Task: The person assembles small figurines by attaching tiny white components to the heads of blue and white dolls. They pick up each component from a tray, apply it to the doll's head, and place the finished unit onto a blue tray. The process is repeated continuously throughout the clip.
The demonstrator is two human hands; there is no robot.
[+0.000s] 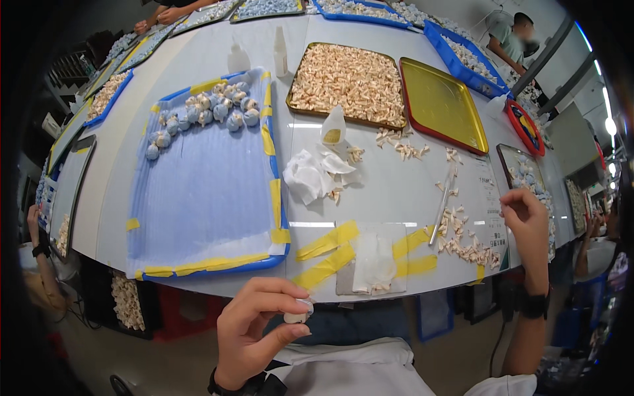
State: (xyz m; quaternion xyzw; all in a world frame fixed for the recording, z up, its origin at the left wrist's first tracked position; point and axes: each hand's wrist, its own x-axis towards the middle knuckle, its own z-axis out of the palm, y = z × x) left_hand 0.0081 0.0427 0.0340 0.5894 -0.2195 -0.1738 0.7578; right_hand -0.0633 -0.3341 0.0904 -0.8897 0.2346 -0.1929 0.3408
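Between the thumb and fingers of my left hand (261, 323) is a small rounded blue-and-white figure (298, 313), held just off the table's near edge. My right hand (526, 221) is raised at the right with thumb and index finger pinched; whatever is in that pinch is too small to make out. Below and left of it lie loose small cream pieces (456, 247) and a thin clear pen-like stick (442, 211). A pad with white tissue (374, 265), fixed down by yellow tape (330, 241), lies at the table edge between my hands.
A blue tray (201, 198) at left carries several similar figures (232, 109). A tray of cream pieces (347, 82) stands beside a yellow tray (446, 105). Crumpled tissue (309, 177), a squeeze bottle (333, 127) and a figure-filled tray (525, 173) are nearby. Other people sit around.
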